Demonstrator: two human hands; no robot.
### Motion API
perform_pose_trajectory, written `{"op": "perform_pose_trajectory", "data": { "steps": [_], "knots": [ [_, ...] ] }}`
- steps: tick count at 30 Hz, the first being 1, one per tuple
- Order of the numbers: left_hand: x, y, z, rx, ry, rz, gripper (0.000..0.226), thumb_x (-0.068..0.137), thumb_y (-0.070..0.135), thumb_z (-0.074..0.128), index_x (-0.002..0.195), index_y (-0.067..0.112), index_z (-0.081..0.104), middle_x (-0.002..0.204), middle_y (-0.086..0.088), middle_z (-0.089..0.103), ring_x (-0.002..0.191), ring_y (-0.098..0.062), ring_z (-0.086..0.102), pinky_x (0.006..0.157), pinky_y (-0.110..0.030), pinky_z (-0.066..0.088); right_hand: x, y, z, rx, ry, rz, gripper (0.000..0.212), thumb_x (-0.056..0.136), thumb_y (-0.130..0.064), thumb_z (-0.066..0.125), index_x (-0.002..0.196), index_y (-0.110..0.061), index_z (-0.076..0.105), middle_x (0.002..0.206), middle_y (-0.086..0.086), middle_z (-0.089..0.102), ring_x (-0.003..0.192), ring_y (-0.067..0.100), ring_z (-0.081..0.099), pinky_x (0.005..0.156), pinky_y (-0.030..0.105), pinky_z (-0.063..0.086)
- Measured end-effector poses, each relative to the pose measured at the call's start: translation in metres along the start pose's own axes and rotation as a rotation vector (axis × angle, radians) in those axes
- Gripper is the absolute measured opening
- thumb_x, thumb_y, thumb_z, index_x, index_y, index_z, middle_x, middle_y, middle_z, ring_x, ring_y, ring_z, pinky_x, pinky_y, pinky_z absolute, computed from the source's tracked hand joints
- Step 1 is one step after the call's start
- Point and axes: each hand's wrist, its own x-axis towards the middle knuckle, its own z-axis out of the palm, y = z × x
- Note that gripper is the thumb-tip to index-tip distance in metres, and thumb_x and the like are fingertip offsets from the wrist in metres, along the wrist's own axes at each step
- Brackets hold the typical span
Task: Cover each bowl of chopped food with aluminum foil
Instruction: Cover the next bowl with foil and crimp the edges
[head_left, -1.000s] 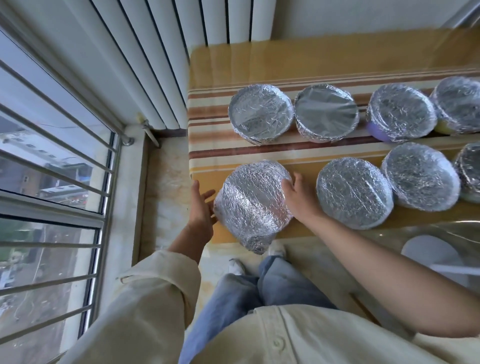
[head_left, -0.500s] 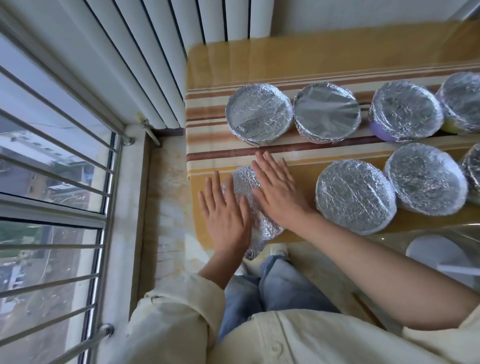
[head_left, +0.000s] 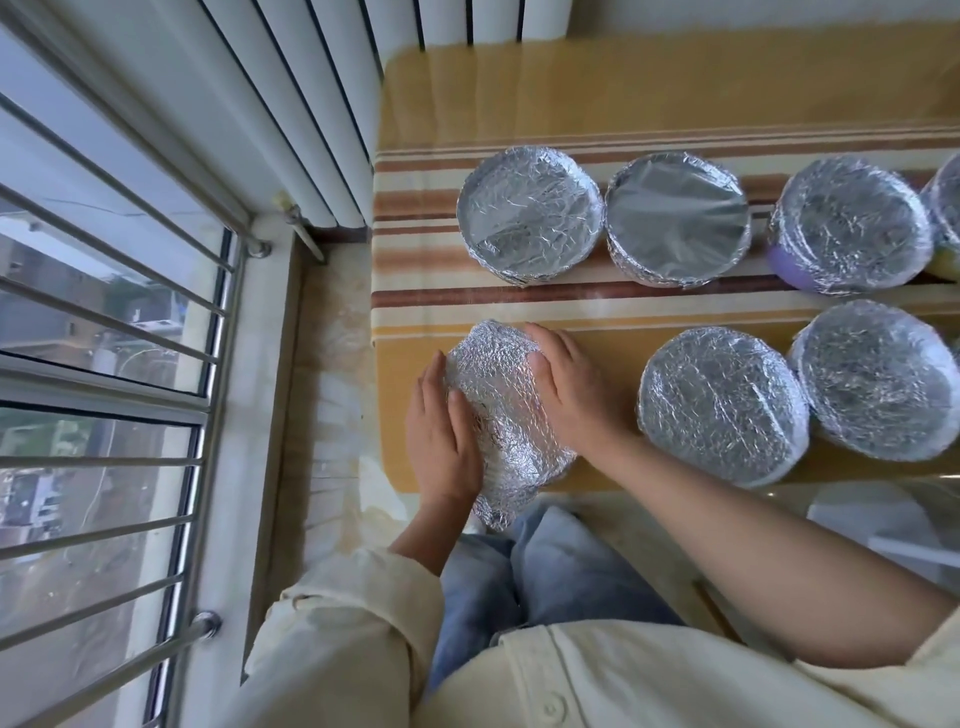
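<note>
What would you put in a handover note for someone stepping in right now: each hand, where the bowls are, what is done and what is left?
Left hand: open, pressing the left side of the near bowl.
Right hand: open, pressing its right side.
That bowl is at the near left corner of the table; its foil hangs past the edge.
Done: the other bowls in view are all foil-topped.
Left: mould this foil snug; bowls beyond the frame cannot be judged.

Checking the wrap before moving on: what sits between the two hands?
The head view shows a foil-wrapped bowl between them, at the table's near left corner; the left hand and right hand press against its opposite sides.
</note>
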Motion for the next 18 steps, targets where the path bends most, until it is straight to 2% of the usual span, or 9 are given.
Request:
{"op": "perform_pose_trajectory", "data": {
  "steps": [2, 5, 7, 10, 11, 12, 13, 15, 18],
  "knots": [
    [0.001, -0.001, 0.001, -0.096, 0.041, -0.041, 0.043, 0.101, 0.023, 0.034, 0.140, 0.012, 0.049, 0.130, 0.008, 0.053, 0.116, -0.001, 0.047, 0.098, -0.003, 0.028, 0.000, 0.003, 0.001, 0.040, 0.035, 0.000, 0.041, 0.101, -0.026, 0.031, 0.133, -0.009, 0.050, 0.123, 0.008, 0.060, 0.107, 0.021, 0.057, 0.087, 0.026, 0.043],
    [0.003, 0.000, 0.002, -0.195, 0.072, -0.113, 0.037, 0.103, 0.016, 0.037, 0.135, 0.013, 0.054, 0.129, 0.013, 0.054, 0.115, 0.007, 0.047, 0.097, -0.001, 0.029, 0.000, 0.005, 0.002, 0.066, 0.080, 0.019, 0.035, 0.101, -0.020, 0.036, 0.128, -0.008, 0.055, 0.110, 0.006, 0.066, 0.091, 0.017, 0.059, 0.073, 0.017, 0.038],
    [0.005, 0.002, 0.001, -0.231, 0.077, -0.207, 0.032, 0.105, 0.012, 0.039, 0.130, 0.014, 0.058, 0.120, 0.013, 0.059, 0.105, 0.010, 0.048, 0.087, 0.003, 0.031, 0.000, 0.006, 0.002, 0.050, 0.097, 0.052, 0.031, 0.102, -0.017, 0.037, 0.124, -0.008, 0.057, 0.093, -0.001, 0.065, 0.075, 0.014, 0.056, 0.063, 0.012, 0.034],
    [0.009, 0.004, 0.000, -0.247, 0.058, -0.296, 0.030, 0.104, 0.013, 0.039, 0.122, 0.011, 0.063, 0.102, 0.010, 0.062, 0.093, 0.001, 0.053, 0.074, -0.001, 0.034, 0.002, 0.004, 0.001, 0.067, 0.064, 0.112, 0.022, 0.103, -0.016, 0.037, 0.106, -0.010, 0.059, 0.069, -0.009, 0.050, 0.054, 0.009, 0.042, 0.053, 0.021, 0.031],
    [0.011, 0.003, -0.002, -0.232, 0.043, -0.291, 0.031, 0.105, 0.016, 0.038, 0.123, 0.011, 0.062, 0.103, 0.008, 0.063, 0.097, -0.006, 0.055, 0.076, -0.007, 0.037, 0.004, 0.004, 0.000, 0.087, 0.049, 0.122, 0.020, 0.103, -0.016, 0.037, 0.101, -0.012, 0.057, 0.068, -0.007, 0.051, 0.055, 0.007, 0.044, 0.054, 0.027, 0.034],
    [0.013, 0.000, -0.004, -0.190, 0.045, -0.260, 0.034, 0.104, 0.022, 0.036, 0.124, 0.012, 0.061, 0.108, 0.004, 0.064, 0.104, -0.012, 0.056, 0.082, -0.014, 0.038, 0.006, 0.003, -0.002, 0.088, 0.042, 0.117, 0.021, 0.103, -0.017, 0.038, 0.104, -0.011, 0.058, 0.077, -0.002, 0.059, 0.066, 0.007, 0.052, 0.062, 0.030, 0.041],
    [0.015, -0.003, -0.006, -0.128, 0.062, -0.208, 0.039, 0.102, 0.028, 0.034, 0.126, 0.011, 0.060, 0.118, -0.001, 0.064, 0.112, -0.017, 0.055, 0.091, -0.020, 0.038, 0.009, 0.003, -0.003, 0.062, 0.045, 0.097, 0.026, 0.103, -0.018, 0.037, 0.114, -0.008, 0.058, 0.099, 0.004, 0.065, 0.087, 0.009, 0.058, 0.078, 0.030, 0.046],
    [0.021, -0.009, -0.008, -0.020, 0.092, -0.075, 0.046, 0.098, 0.031, 0.033, 0.128, 0.006, 0.058, 0.130, -0.009, 0.060, 0.122, -0.023, 0.052, 0.103, -0.027, 0.035, 0.015, 0.004, -0.005, -0.003, 0.045, 0.015, 0.040, 0.102, -0.024, 0.034, 0.133, -0.005, 0.051, 0.134, 0.008, 0.055, 0.122, 0.015, 0.049, 0.105, 0.029, 0.037],
    [0.027, -0.005, -0.008, 0.076, -0.003, 0.098, 0.044, 0.100, 0.028, 0.034, 0.130, 0.006, 0.058, 0.134, -0.009, 0.059, 0.123, -0.022, 0.053, 0.104, -0.029, 0.036, 0.025, 0.000, -0.001, -0.033, -0.027, -0.163, 0.045, 0.099, -0.022, 0.033, 0.135, -0.002, 0.050, 0.141, 0.012, 0.050, 0.130, 0.024, 0.046, 0.109, 0.035, 0.034]
  ]
}}
